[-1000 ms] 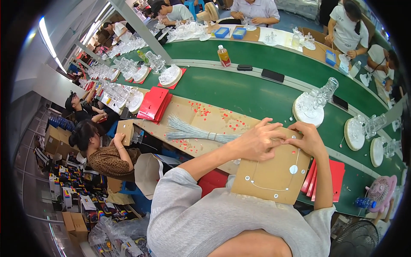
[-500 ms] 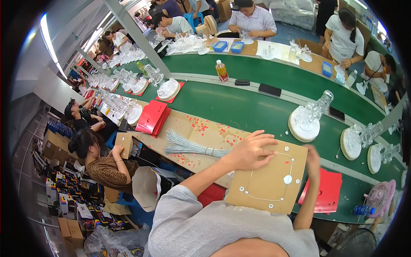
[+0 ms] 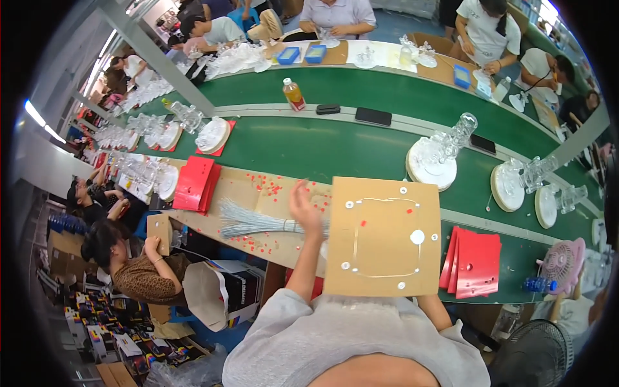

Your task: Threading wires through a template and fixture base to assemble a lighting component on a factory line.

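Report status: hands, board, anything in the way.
Left hand open, raised beside cardboard board. Right hand hidden behind board. Wire bundle lies left of it.

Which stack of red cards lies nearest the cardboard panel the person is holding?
The red stack just right of the cardboard panel, near the pink fan. The other red stack lies farther off to the left, beyond the wire bundle.

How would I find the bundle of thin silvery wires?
Start at the long green conveyor belt. On the brown worktop along its near edge, dotted with tiny red pieces, the bundle of silvery wires fans out beside the left hand. Nothing nearby is thin and stringy.
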Available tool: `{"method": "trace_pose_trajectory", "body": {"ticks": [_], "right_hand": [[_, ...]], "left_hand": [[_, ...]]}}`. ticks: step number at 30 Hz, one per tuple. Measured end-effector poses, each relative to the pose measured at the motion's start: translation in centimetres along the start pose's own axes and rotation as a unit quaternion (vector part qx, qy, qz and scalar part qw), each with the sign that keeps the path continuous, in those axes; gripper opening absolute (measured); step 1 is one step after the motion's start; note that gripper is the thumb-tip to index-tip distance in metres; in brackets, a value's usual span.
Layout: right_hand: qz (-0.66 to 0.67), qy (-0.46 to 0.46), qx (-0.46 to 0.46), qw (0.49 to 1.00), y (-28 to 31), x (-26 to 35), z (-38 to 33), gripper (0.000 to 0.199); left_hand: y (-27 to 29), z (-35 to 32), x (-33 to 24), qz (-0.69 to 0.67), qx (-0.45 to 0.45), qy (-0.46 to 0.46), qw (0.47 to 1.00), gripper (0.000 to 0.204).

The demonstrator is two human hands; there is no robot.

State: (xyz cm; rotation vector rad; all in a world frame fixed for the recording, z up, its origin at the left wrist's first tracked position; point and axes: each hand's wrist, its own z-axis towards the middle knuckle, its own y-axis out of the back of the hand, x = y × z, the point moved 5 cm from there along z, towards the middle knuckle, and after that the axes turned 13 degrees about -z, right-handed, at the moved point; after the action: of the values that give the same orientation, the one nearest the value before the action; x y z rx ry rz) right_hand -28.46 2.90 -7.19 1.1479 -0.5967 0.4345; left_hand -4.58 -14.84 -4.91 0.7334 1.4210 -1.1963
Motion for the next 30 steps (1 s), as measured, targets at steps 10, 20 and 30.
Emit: {"method": "trace_pose_trajectory", "body": {"ticks": [10,20,30], "right_hand": [[-0.124,0.19,-0.037,0.973,3.2,5.4,16.1,0.055],[-0.635,0.11,0.267,0.716,-11.9,-1.1,32.6,0.036],[-0.611,0.245,0.244,0.712,-19.8,6.4,36.4,0.015]], "left_hand": [[27.4,-3.2,18.8,0.533,-0.404,0.13,0.732,0.066],[23.8,-3.2,15.5,0.554,-0.37,0.189,0.721,0.067],[23.1,-2.5,15.2,0.586,-0.367,0.183,0.699,0.065]]}}
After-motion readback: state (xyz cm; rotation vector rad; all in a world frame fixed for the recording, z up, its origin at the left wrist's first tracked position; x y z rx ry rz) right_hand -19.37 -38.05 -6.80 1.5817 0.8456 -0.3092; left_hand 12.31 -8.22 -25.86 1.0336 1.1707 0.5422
